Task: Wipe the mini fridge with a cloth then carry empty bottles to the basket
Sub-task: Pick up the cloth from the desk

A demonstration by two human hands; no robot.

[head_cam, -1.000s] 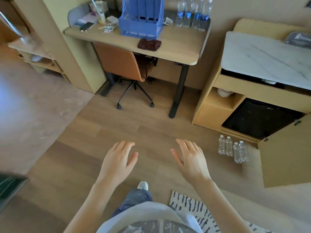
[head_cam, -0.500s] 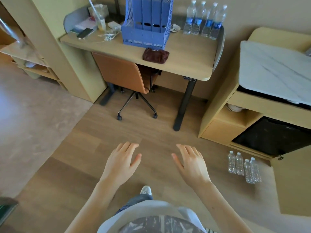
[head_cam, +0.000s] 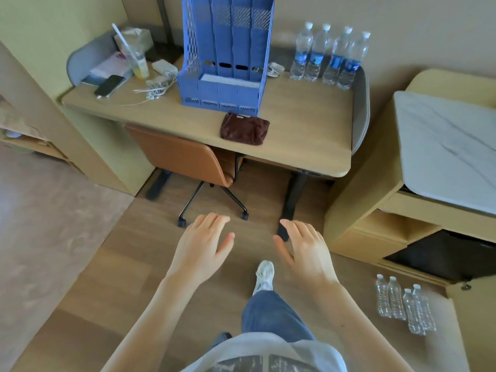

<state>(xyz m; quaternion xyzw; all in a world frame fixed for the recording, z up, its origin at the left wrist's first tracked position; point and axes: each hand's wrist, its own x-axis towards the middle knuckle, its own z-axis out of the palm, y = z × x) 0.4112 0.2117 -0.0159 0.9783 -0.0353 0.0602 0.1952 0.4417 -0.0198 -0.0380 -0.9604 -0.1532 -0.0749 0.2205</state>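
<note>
A dark brown cloth [head_cam: 244,129] lies folded on the wooden desk [head_cam: 303,130], just in front of a blue file rack. The black mini fridge [head_cam: 445,260] sits low in the cabinet at the right, its wooden door [head_cam: 475,326] swung open. Several empty clear bottles [head_cam: 404,304] stand on the floor in front of it. My left hand [head_cam: 202,245] and my right hand [head_cam: 306,248] hover over the floor, palms down, fingers spread, holding nothing. No basket is visible.
A brown swivel chair [head_cam: 185,159] is tucked under the desk. Labelled water bottles [head_cam: 330,57], a blue file rack [head_cam: 225,57], a phone [head_cam: 110,85], cables and a cup stand on the desk. A marble-topped cabinet [head_cam: 442,146] is at the right.
I have stepped towards the desk, so desk and cloth look larger and nearer. The fridge and floor bottles have slid to the lower right. Both hands stay open and empty.
</note>
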